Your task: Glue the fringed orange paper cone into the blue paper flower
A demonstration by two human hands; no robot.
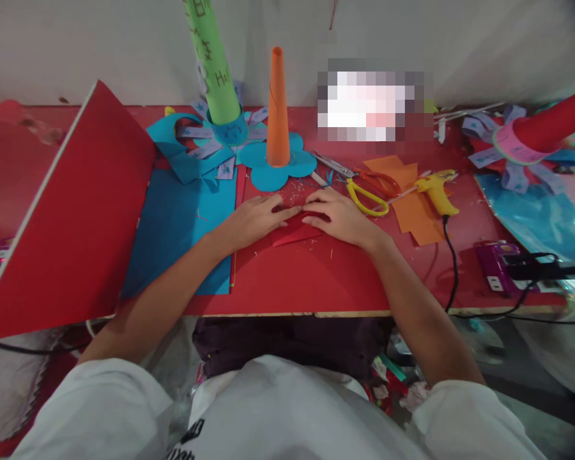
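A small piece of folded red paper (294,231) lies on the red tabletop in front of me. My left hand (259,222) is on its left side, the index finger stretched along the far edge and the thumb beneath. From the right, my right hand (340,217) holds the same paper, fingers bent over its far edge. The fingertips of both hands nearly meet. Just beyond stands an orange paper cone (278,115) on a blue flower-shaped paper base (263,176). Yellow-handled scissors (367,199) lie beside my right hand.
Blue sheets (182,223) and a leaning red board (76,217) are at left. A green paper tube (215,76) stands behind. At right lie orange paper (414,214), a yellow glue gun (438,191) with its cord, and a purple power strip (501,268).
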